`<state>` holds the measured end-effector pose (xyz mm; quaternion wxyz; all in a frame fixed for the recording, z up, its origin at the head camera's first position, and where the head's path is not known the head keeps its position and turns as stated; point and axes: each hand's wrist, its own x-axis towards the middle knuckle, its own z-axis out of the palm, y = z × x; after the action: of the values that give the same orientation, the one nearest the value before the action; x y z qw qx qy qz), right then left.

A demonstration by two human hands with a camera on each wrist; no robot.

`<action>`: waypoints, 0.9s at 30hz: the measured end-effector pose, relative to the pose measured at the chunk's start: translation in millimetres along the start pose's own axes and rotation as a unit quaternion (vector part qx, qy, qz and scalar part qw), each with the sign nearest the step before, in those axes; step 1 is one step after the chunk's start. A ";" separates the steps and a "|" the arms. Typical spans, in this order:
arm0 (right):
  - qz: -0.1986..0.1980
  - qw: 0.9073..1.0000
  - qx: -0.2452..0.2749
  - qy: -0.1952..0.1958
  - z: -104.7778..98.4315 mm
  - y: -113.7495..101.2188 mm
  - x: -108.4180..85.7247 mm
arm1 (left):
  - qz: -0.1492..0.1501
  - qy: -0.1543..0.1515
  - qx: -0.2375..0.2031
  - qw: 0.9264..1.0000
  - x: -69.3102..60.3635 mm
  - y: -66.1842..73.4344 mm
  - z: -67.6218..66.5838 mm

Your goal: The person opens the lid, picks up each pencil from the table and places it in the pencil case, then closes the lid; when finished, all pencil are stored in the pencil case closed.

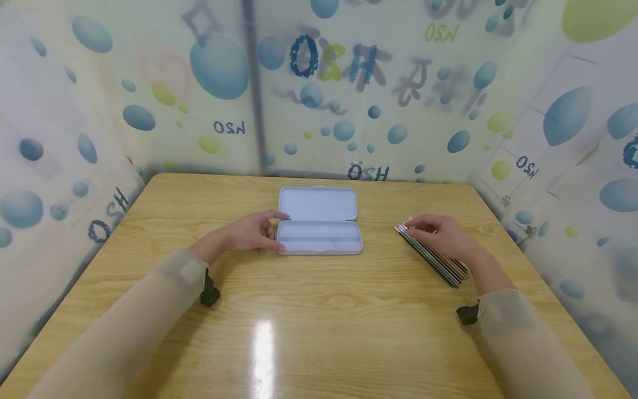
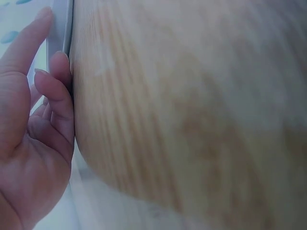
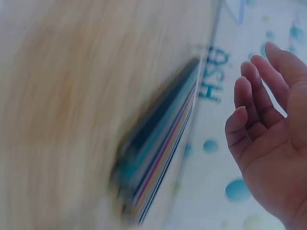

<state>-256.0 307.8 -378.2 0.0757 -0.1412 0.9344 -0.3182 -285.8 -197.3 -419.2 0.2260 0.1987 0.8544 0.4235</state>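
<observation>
A pale lilac pencil case (image 1: 319, 251) lies unfolded on the table, its lid (image 1: 318, 204) tipped back flat behind the divided tray. My left hand (image 1: 249, 231) holds the case's left end, thumb at the front corner and index finger by the hinge; in the left wrist view its other fingers curl loosely beside the case edge (image 2: 58, 33). To the right, a row of thin pencils (image 1: 433, 257) in several colours lies slantwise. Over their far ends hovers my right hand (image 1: 446, 238), thumb and fingers apart; the right wrist view shows nothing between them, with the pencils (image 3: 158, 148) alongside.
The wooden table (image 1: 319, 310) reaches to a printed curtain (image 1: 319, 111) at the back, with more of it at both sides. A dark strap piece (image 1: 210, 291) sits under the left wrist, another strap piece (image 1: 467, 315) under the right.
</observation>
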 end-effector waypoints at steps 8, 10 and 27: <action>0.039 0.999 -0.025 0.006 -23.0 41.6 -15.5 | 0.002 -0.004 -0.004 1.000 -0.5 1.2 -1.0; 0.047 0.999 -0.025 -0.001 -26.2 50.2 -17.7 | 0.002 -0.004 -0.004 1.000 -0.6 1.6 -1.1; 0.072 0.996 -0.016 -0.053 -33.0 79.9 -11.3 | -0.004 -0.003 0.002 1.000 -1.4 1.2 -0.3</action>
<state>-270.2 390.8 -400.9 0.1453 -0.0913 0.9417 -0.2893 -284.6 -197.5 -417.7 0.2301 0.1970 0.8554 0.4202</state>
